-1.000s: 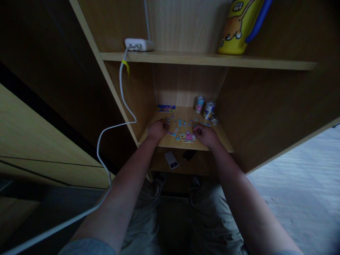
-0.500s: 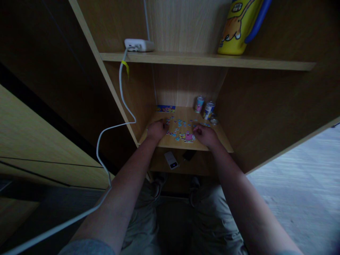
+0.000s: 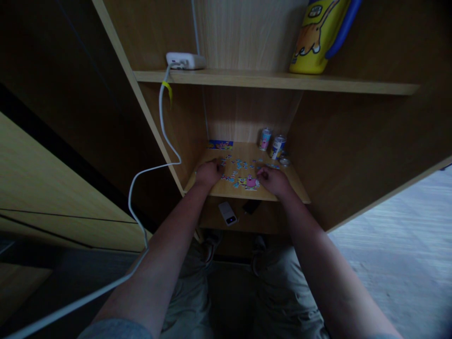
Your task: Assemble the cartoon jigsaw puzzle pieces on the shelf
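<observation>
Small jigsaw puzzle pieces (image 3: pixel 242 164) lie scattered over a low wooden shelf. A joined patch of puzzle (image 3: pixel 251 181) with a pink and a yellow cartoon figure sits near the shelf's front edge. Left of the loose pieces, my left hand (image 3: pixel 209 173) rests with its fingers curled; what they hold, if anything, is hidden. Just right of the joined patch, my right hand (image 3: pixel 273 180) is closed with thumb and fingertips together. Whatever might be in that pinch is too small to make out.
Two printed cans (image 3: pixel 264 139) stand at the back right, beside a small round lid (image 3: pixel 284 161). A picture strip (image 3: pixel 221 144) lies at the back left. Above are a yellow bottle (image 3: pixel 310 42) and a white device (image 3: pixel 186 60) with a dangling cable (image 3: pixel 130 197). Below lies a power bank (image 3: pixel 228 213).
</observation>
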`<state>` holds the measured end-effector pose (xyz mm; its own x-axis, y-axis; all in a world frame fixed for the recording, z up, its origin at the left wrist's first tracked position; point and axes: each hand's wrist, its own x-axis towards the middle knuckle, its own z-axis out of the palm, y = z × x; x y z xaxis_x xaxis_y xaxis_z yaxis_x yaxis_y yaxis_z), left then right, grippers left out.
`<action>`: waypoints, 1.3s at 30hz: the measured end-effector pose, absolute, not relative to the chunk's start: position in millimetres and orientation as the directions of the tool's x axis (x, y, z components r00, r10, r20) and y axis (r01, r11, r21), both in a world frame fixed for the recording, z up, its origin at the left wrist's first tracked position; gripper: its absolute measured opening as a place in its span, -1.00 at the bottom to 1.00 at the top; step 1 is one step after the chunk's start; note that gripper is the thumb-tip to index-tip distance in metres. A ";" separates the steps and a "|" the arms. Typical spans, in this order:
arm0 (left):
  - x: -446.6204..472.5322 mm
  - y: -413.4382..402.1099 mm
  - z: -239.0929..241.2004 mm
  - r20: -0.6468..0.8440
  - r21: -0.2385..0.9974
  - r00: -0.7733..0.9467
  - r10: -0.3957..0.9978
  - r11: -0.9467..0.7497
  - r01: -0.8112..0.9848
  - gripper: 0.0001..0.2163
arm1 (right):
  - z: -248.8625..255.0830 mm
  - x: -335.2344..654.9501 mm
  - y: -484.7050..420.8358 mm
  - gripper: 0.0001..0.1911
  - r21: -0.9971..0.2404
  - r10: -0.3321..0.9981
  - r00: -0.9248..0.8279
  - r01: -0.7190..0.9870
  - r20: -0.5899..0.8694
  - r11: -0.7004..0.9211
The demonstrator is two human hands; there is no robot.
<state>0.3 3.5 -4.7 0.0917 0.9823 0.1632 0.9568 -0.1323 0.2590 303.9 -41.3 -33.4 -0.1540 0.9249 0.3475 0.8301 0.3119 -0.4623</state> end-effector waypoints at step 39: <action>0.1 4.7 -6.1 0.166 0.253 0.103 0.981 -0.144 0.957 -0.64 | -40.1 305.9 -38.2 -0.87 -0.461 0.916 -0.152 0.826 0.371 0.324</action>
